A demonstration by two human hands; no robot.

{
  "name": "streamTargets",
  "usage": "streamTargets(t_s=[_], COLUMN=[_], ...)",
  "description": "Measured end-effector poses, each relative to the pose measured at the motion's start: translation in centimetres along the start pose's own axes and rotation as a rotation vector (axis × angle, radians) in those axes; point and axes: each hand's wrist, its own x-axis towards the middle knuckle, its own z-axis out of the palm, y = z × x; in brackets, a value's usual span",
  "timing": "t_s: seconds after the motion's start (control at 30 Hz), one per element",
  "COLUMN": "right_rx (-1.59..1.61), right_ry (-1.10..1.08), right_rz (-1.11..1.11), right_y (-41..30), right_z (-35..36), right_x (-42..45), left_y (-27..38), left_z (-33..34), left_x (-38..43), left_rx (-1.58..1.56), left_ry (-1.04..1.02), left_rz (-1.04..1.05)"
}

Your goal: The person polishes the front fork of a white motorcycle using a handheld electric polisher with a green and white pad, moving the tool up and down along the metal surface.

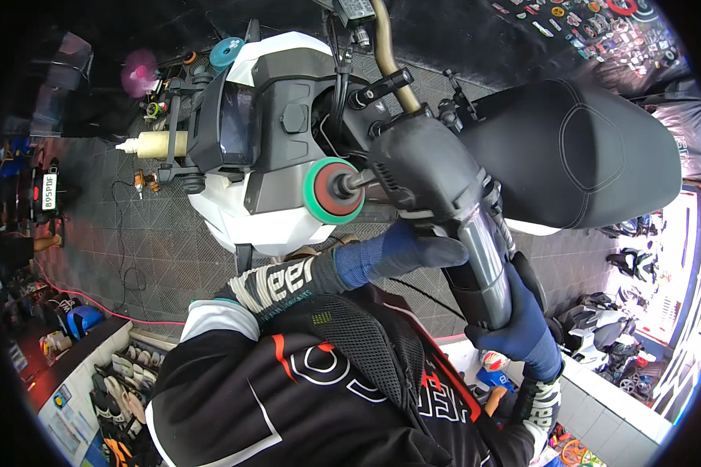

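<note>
Both my hands are on a black-and-grey power polisher held across the front of me. My left hand, in a dark blue work glove, grips it behind the gear head. My right hand, in the same kind of glove, is wrapped around the rear of its body. A round buffing pad, green at the rim and red-brown in the middle, sits on its spindle. It overlaps the side panel of a white-and-grey motor scooter; whether it touches cannot be told. The black seat extends to the right.
The scooter's gold handlebar rises near the polisher. A pale squeeze bottle, a teal pad and a pink fan are around its left end. A black cord runs by the polisher. A person's arm shows below; parked motorcycles stand right.
</note>
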Motion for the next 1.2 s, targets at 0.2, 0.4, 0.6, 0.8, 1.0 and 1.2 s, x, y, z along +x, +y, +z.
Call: streamTargets(t_s=[0.2, 0.4, 0.6, 0.8, 1.0, 1.2], right_rx=[-0.015, 0.017, 0.155, 0.283, 0.133, 0.043], right_ry=[-0.068, -0.009, 0.091, 0.061, 0.067, 0.043], right_rz=[-0.006, 0.030, 0.203, 0.307, 0.174, 0.218], right_y=[-1.4, 0.3, 1.8, 0.4, -2.3, -4.9], right_z=[0.1, 0.2, 2.3, 4.2, 5.6, 7.0], right_x=[1.5, -0.4, -3.1, -3.9, -3.1, -2.3], left_y=[0.3, -1.1, -1.1, -0.6, 0.9, 3.9], left_z=[-1.7, 0.3, 1.1, 0.5, -1.1, -1.4], left_x=[-0.6, 1.3, 1.4, -0.5, -3.0, -4.9], left_rx=[0.121, -0.056, 0.003, 0.094, 0.034, 0.001], left_ry=[-0.077, -0.081, -0.089, -0.158, -0.206, -0.257], left_rz=[0.131, 0.056, -0.097, -0.048, -0.023, 0.053])
